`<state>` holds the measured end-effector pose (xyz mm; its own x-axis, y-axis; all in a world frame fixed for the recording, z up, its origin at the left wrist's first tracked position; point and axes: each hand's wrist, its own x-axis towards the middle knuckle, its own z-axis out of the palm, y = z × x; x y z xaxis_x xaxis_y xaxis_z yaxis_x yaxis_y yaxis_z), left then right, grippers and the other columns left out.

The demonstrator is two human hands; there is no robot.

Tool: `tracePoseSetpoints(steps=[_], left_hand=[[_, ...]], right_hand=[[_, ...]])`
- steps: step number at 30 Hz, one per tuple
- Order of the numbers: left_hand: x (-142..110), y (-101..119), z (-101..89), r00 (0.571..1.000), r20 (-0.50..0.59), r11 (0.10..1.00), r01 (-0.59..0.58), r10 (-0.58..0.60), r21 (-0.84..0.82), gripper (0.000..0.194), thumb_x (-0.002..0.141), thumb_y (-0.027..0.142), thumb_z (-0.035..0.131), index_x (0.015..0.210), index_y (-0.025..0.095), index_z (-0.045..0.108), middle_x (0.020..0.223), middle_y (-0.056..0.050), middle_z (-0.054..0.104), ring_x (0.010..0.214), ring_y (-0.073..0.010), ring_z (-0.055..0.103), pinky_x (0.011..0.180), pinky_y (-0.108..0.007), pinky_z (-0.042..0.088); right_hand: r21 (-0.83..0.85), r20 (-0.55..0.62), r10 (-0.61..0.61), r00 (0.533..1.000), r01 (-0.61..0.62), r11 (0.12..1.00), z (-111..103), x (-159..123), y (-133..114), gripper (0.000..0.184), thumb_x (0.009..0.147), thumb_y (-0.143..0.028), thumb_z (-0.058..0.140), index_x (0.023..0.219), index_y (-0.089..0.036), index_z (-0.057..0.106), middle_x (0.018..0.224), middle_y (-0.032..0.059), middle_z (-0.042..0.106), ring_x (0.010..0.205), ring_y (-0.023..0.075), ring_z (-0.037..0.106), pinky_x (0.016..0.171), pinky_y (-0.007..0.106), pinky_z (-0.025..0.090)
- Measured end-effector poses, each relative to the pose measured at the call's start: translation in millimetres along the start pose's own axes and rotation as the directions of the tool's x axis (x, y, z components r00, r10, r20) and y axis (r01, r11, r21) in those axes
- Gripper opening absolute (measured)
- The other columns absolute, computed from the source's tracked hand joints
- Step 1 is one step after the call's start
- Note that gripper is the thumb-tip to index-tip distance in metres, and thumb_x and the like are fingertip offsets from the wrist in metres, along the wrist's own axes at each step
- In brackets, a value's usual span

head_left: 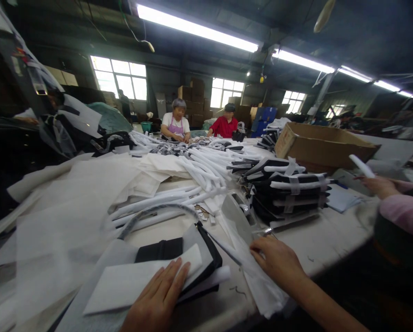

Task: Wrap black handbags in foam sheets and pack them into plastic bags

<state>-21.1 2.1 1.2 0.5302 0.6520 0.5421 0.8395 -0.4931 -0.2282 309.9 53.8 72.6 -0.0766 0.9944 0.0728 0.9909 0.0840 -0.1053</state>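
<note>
My left hand [161, 295] lies flat, fingers stretched out, on a folded white foam sheet [120, 281]. Beneath that sheet is a black handbag [209, 249] lying on its side, its handle [158, 207] wrapped in a pale covering and arching over the table. A white padded tube [216, 276] pokes out at the bag's lower right. Over to the right, my right hand [279, 263] has its fingers curled together at the edge of a thin translucent plastic sheet [262, 288]. Its fingertips are partly hidden.
Large white sheets [68, 198] cover the table's left side. Wrapped white tubes [206, 166] heap up in the middle. Stacked black bags [286, 193] stand right, before a cardboard box [324, 143]. A co-worker's hand [379, 184] holds a white tube at right; two people [177, 124] work opposite.
</note>
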Motion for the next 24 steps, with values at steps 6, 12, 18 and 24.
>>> tracePoseSetpoints(steps=[6, 12, 18, 24], left_hand=[[2.8, -0.5, -3.3, 1.000, -0.002, 0.999, 0.015, -0.015, -0.042, 0.072, 0.076, -0.005, 0.034, 0.143, 0.021, 0.044, 0.142, -0.002, 0.054, 0.125, -0.0178, 0.056, 0.103, -0.033, 0.050], [3.9, -4.9, -9.1, 0.998, 0.020, 0.995, 0.065, -0.063, -0.081, 0.083, 0.065, -0.002, 0.039, 0.145, 0.018, 0.038, 0.142, -0.003, 0.054, 0.123, -0.0196, 0.057, 0.103, -0.034, 0.050], [2.9, -17.8, -8.0, 0.998, 0.010, 0.995, 0.058, -0.057, -0.084, 0.086, 0.065, 0.003, 0.042, 0.149, 0.019, 0.032, 0.140, -0.003, 0.056, 0.118, -0.0212, 0.062, 0.099, -0.033, 0.053], [5.7, -23.2, -10.1, 0.993, 0.033, 0.991, 0.112, -0.110, -0.072, 0.081, 0.071, 0.006, 0.043, 0.150, 0.019, 0.028, 0.138, -0.004, 0.057, 0.116, -0.0206, 0.063, 0.096, -0.033, 0.054]], right_hand=[[0.086, 0.045, 0.027, 0.999, -0.030, 0.996, -8.6, 4.6, -3.3, 0.007, 0.075, -0.020, 0.064, 0.073, -0.025, 0.068, 0.074, -0.0022, 0.069, 0.079, 0.0183, 0.062, 0.064, 0.027, 0.034], [0.115, 0.044, 0.050, 0.998, -0.054, 0.992, -4.9, 7.8, 0.6, 0.011, 0.086, -0.020, 0.055, 0.080, -0.022, 0.063, 0.084, 0.0019, 0.069, 0.078, 0.0197, 0.062, 0.063, 0.028, 0.032], [0.230, 0.070, 0.011, 0.997, -0.027, 0.973, -2.1, 7.5, 8.5, 0.029, 0.076, -0.012, 0.068, 0.103, -0.021, 0.063, 0.073, -0.0018, 0.071, 0.074, 0.0176, 0.065, 0.067, 0.025, 0.039], [0.325, 0.080, -0.024, 0.997, -0.003, 0.946, 0.5, 11.3, 10.6, 0.013, 0.076, -0.031, 0.071, 0.085, -0.021, 0.073, 0.072, -0.0002, 0.073, 0.069, 0.0177, 0.066, 0.061, 0.025, 0.042]])
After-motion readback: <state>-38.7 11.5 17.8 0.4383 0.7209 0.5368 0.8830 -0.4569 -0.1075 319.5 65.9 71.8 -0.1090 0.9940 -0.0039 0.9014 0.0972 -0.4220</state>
